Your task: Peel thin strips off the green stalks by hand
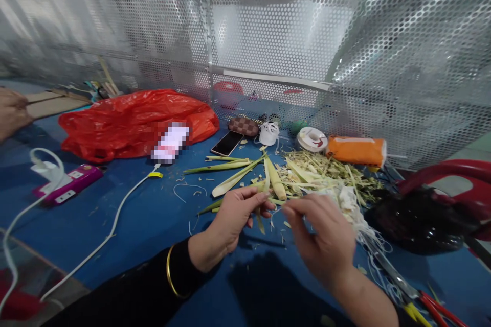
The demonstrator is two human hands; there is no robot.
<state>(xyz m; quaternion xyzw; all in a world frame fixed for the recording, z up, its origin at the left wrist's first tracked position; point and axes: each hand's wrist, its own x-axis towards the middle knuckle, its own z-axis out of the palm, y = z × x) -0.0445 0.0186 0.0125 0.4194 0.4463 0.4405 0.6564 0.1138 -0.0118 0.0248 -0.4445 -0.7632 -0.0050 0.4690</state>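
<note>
My left hand [235,217] is curled, its fingertips pinched on a thin green-yellow plant strip [261,222] that hangs down from them. My right hand [321,237] is close beside it, fingers bent and pinched toward the same strip. A gold bangle [171,272] shows at my left wrist over a black sleeve. Just beyond the hands lie long pale green stalks [230,176] and a heap of shredded stalk trimmings [326,173] on the blue table [153,214].
A red plastic bag [134,120], a phone [227,143], a brown checked pouch [243,125], an orange packet [356,150] and a tape roll [311,139] lie at the back. A pink power strip [69,184] with white cable is left. Another person's hand [11,112] shows far left. Perforated metal screens stand behind.
</note>
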